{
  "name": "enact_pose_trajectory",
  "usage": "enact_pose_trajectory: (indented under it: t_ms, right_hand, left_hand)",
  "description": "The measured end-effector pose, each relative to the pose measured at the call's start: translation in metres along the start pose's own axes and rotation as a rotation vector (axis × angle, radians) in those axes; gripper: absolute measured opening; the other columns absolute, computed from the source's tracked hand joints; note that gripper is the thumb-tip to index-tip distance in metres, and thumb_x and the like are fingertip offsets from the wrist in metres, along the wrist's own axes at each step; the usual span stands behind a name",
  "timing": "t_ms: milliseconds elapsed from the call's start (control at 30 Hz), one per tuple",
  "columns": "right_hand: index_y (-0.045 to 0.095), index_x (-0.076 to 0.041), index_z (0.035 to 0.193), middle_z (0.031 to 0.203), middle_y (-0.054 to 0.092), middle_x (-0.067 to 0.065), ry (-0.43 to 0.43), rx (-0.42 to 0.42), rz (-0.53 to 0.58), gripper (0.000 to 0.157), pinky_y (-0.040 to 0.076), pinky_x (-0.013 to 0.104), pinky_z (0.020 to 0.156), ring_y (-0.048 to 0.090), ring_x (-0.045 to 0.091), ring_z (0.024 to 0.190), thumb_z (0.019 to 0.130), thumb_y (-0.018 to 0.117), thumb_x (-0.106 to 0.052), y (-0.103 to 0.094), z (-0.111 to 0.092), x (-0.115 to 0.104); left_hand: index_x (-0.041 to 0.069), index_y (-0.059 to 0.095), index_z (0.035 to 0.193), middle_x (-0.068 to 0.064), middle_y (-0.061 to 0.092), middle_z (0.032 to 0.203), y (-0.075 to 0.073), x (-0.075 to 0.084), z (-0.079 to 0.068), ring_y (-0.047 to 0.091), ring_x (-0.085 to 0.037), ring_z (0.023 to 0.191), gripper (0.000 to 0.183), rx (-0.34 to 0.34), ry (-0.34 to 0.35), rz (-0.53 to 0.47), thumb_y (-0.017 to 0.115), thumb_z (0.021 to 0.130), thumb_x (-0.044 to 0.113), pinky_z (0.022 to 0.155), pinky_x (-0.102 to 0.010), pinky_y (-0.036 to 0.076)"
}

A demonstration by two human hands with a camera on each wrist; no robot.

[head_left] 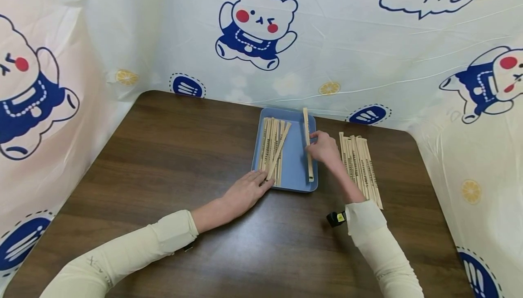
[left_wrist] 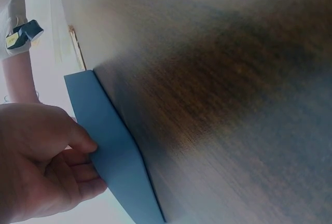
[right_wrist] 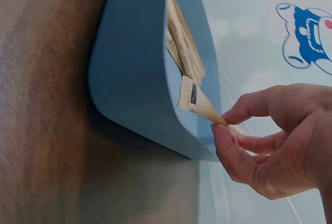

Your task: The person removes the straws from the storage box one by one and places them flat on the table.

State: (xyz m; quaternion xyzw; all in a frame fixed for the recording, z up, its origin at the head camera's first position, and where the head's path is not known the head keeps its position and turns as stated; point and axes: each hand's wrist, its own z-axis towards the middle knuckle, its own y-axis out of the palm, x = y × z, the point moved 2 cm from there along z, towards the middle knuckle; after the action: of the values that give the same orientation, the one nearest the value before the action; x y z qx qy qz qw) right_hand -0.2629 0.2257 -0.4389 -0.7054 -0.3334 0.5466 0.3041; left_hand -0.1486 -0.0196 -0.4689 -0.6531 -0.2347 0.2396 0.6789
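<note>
A blue tray holds several long, thin sticks in beige printed paper, grouped along its left side. One of them lies aslant over the others. My right hand pinches one paper-wrapped stick between thumb and fingertips at the tray's right side. In the right wrist view its flat, crimped end with a dark mark points down toward the tray's near edge. At the tray's near left corner, my left hand rests its fingers at the rim, beside the near ends of the grouped sticks.
Right of the tray, a row of several more paper-wrapped sticks lies on the brown wooden table. A printed curtain surrounds the table's back and sides, close behind the tray's far edge.
</note>
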Motion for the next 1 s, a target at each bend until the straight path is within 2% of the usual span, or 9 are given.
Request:
enact_pose_trajectory:
  t_ms: [300, 533, 633, 733, 1000]
  right_hand:
    - [0.052, 0.005, 0.136, 0.105, 0.069, 0.020, -0.014, 0.005, 0.011, 0.050, 0.049, 0.034, 0.063, 0.064, 0.022, 0.072, 0.089, 0.061, -0.010, -0.024, -0.004, 0.022]
    - [0.051, 0.009, 0.136, 0.101, 0.068, 0.022, 0.016, -0.003, 0.013, 0.050, 0.046, 0.030, 0.056, 0.061, 0.018, 0.064, 0.088, 0.058, -0.006, -0.031, -0.013, 0.048]
    - [0.052, 0.008, 0.135, 0.100, 0.068, 0.020, 0.023, 0.006, -0.016, 0.050, 0.045, 0.030, 0.056, 0.058, 0.020, 0.068, 0.087, 0.058, -0.008, -0.034, -0.016, 0.060]
    - [0.053, 0.008, 0.134, 0.101, 0.067, 0.021, 0.023, 0.016, -0.029, 0.049, 0.046, 0.032, 0.057, 0.059, 0.024, 0.073, 0.087, 0.058, -0.007, -0.035, -0.019, 0.069]
    - [0.056, 0.009, 0.127, 0.099, 0.066, 0.020, 0.015, 0.044, -0.093, 0.046, 0.049, 0.042, 0.072, 0.056, 0.031, 0.085, 0.084, 0.062, -0.007, -0.034, -0.026, 0.085]
  left_hand:
    - [0.004, 0.050, 0.145, -0.024, 0.047, 0.145, 0.001, 0.000, -0.001, 0.045, -0.034, 0.136, 0.048, -0.006, -0.003, -0.005, 0.059, 0.098, -0.002, 0.113, -0.043, 0.036]
    - [0.005, 0.049, 0.147, -0.024, 0.046, 0.147, 0.001, -0.001, -0.001, 0.043, -0.034, 0.137, 0.049, -0.018, -0.008, 0.004, 0.059, 0.099, 0.000, 0.114, -0.042, 0.035]
    - [0.005, 0.049, 0.146, -0.024, 0.047, 0.146, 0.001, -0.001, -0.001, 0.044, -0.034, 0.137, 0.049, -0.011, -0.003, 0.010, 0.059, 0.098, -0.001, 0.114, -0.042, 0.035]
    - [0.005, 0.050, 0.146, -0.024, 0.047, 0.146, 0.002, -0.001, -0.001, 0.045, -0.034, 0.136, 0.050, -0.008, 0.000, 0.021, 0.060, 0.098, -0.002, 0.114, -0.042, 0.035]
    - [0.004, 0.051, 0.144, -0.024, 0.049, 0.144, 0.003, -0.001, -0.001, 0.046, -0.035, 0.135, 0.050, 0.011, 0.003, 0.014, 0.060, 0.096, -0.005, 0.113, -0.043, 0.036]
